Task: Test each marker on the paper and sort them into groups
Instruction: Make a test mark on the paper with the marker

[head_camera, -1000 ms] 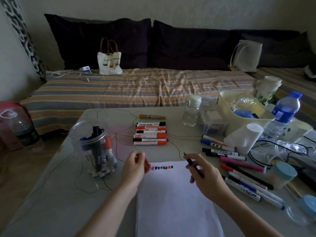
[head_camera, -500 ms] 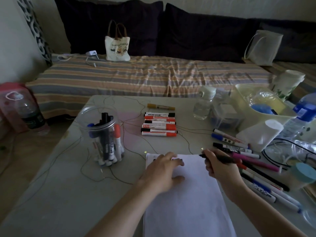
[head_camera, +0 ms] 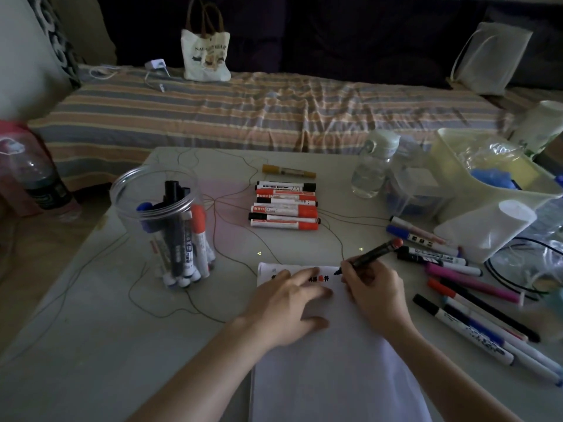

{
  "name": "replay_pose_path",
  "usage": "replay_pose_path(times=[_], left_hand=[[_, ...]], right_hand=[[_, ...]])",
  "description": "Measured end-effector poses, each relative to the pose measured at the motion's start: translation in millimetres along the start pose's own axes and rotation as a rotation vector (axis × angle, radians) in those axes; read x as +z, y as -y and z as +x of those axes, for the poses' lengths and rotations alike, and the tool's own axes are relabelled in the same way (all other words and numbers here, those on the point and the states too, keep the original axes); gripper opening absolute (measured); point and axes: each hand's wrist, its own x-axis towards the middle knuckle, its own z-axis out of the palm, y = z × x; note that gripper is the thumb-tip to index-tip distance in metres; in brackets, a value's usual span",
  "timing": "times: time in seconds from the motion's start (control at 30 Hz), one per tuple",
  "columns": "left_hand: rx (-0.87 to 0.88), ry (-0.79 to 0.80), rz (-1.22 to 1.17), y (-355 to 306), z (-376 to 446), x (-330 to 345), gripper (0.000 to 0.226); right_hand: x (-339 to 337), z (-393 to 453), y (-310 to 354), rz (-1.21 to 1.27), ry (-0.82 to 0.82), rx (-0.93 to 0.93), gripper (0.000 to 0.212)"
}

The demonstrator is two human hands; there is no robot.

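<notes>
we see a white paper sheet [head_camera: 332, 370] lying flat at the near edge of the desk [head_camera: 91, 345]. along its top edge runs a row of small test marks [head_camera: 320, 278], black and red, partly covered by fingers.

left hand [head_camera: 289, 306]: fingers straight and spread, pressing flat on the upper part of the sheet.

right hand [head_camera: 373, 296]: fingers curled around a black marker [head_camera: 370, 255]. the barrel is dark, the raised back end is red-orange, and the tip touches the paper just right of the marks. the marker tilts up and to the right.

sorted group [head_camera: 285, 205]: six markers lie side by side in the middle of the desk, white barrels with red or black ends, parallel and touching. a yellow marker [head_camera: 288, 171] lies apart, just behind them.

loose markers [head_camera: 475, 303]: a scatter at the right of the sheet, with black, blue, red and magenta caps, some crossing each other.

clear plastic jar [head_camera: 158, 220]: stands upright left of the sheet and holds several markers on end, with black, blue and red caps.

a thin brown cord [head_camera: 213, 226] loops across the desk surface. behind the desk is a bed with a striped cover [head_camera: 243, 114], carrying a small tote bag [head_camera: 205, 53].
</notes>
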Motion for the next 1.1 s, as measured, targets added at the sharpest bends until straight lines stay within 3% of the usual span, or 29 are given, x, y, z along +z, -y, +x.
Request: replay_pose_path(times=[0.4,1.1], left_hand=[[0.003,0.048,0.043,2.0,5.2,0.2,0.053],[-0.015,0.06,0.028,-0.2,4.7,-1.7,0.052]], right_hand=[[1.9,-1.1,-5.9,-0.132,0.01,-0.05,0.009],[3.8,-5.8,-5.3,-0.107,-0.028,-0.099,0.008]])
